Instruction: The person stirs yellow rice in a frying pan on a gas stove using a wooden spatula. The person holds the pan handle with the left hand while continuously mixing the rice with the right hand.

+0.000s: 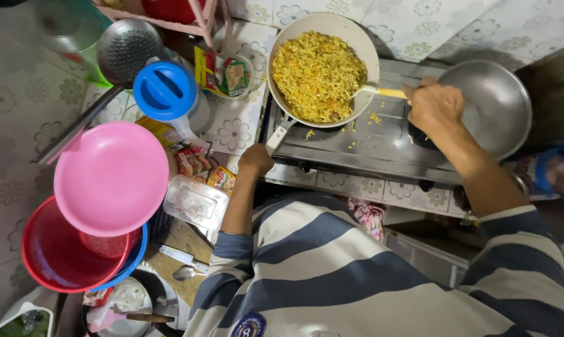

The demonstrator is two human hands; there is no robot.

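Note:
A white frying pan (364, 45) full of yellow noodles (317, 75) sits on a steel gas stove (357, 146). My left hand (256, 159) grips the pan's handle at the stove's front left. Over the stove's right side, my right hand (433, 105) holds a pale-handled spatula (382, 92) whose blade is dug into the noodles at the pan's right edge. Bits of noodle lie scattered on the stove top.
A steel wok (497, 100) rests on the right burner. Left of the stove are a blue-lidded jug (166, 90), a metal strainer (127, 48), seasoning packets (222, 73), a pink bowl (110, 178) over a red basket (57, 256), and a clear plastic box (194, 201).

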